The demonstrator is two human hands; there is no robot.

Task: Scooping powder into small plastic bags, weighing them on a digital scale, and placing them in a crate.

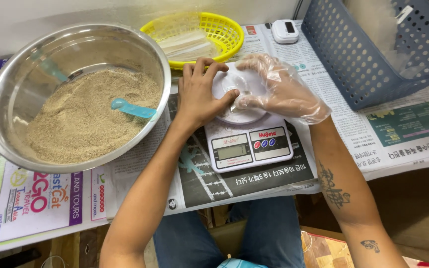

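Observation:
A small white digital kitchen scale (248, 144) sits on newspaper in front of me. My bare left hand (200, 93) rests on the left side of its round platform (239, 117), fingers curled over the rim. My right hand (280, 89), in a clear plastic glove, lies on the platform's right side. Both hands pinch a small clear plastic bag (234, 88) on the platform. To the left stands a large steel bowl (6, 84) of tan grain-like powder with a blue scoop (131, 108) stuck in it.
A yellow plastic basket (223, 31) with clear bags stands behind the scale. A blue perforated crate (358, 59) is at the right rear, a small white device (284, 31) next to it. Newspaper (403, 129) covers the table; its front edge runs near my knees.

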